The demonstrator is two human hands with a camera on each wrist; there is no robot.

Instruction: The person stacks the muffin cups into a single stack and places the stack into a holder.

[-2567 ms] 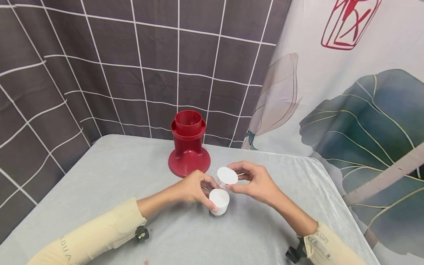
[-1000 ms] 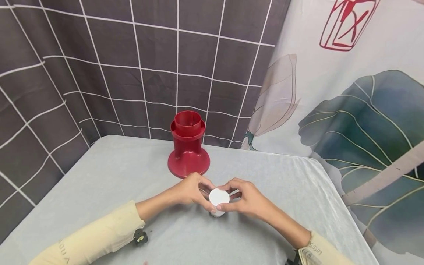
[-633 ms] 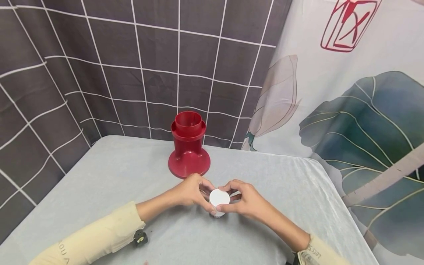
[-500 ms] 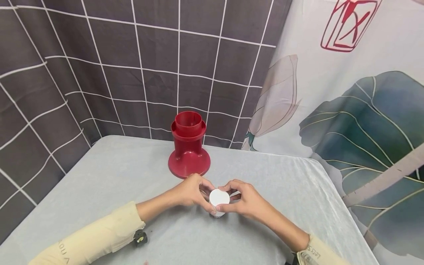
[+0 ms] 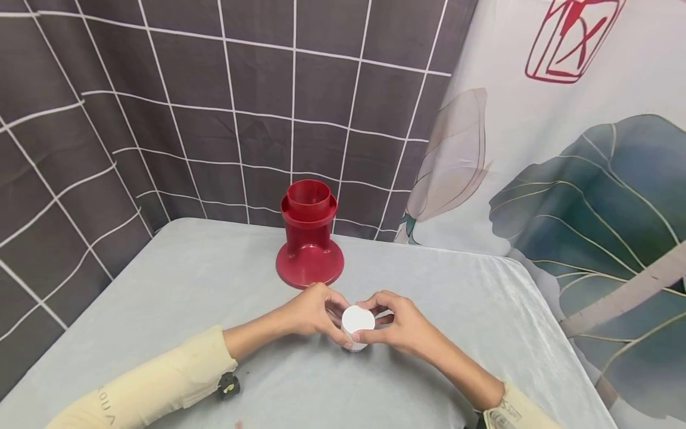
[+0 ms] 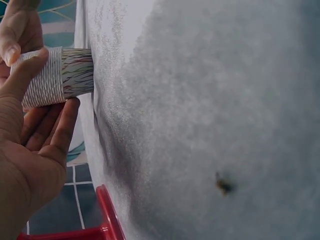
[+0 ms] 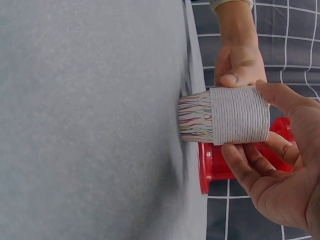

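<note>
A stack of small white paper cups (image 5: 358,320) stands upright on the cloth-covered table, between both hands. Its many nested rims form a ribbed band, and the lowest cup (image 7: 196,118) shows coloured streaks. My left hand (image 5: 316,311) holds the stack from the left, thumb on the near side. From the right, my right hand (image 5: 403,325) grips it around the rims with thumb and fingers. In the left wrist view the stack (image 6: 55,77) touches the cloth with its narrow end. Some fingers are hidden behind it in the head view.
Behind the hands stands a red plastic holder (image 5: 309,265) with a round base and an open tube on top. A dark gridded curtain (image 5: 257,119) hangs behind the table (image 5: 203,268), and a leaf-printed cloth hangs at the right.
My right hand held a separate stack of paper cups up and right of the left hand's. It came down onto that one, making a single stack. Recently, only the head view shifted slightly.
</note>
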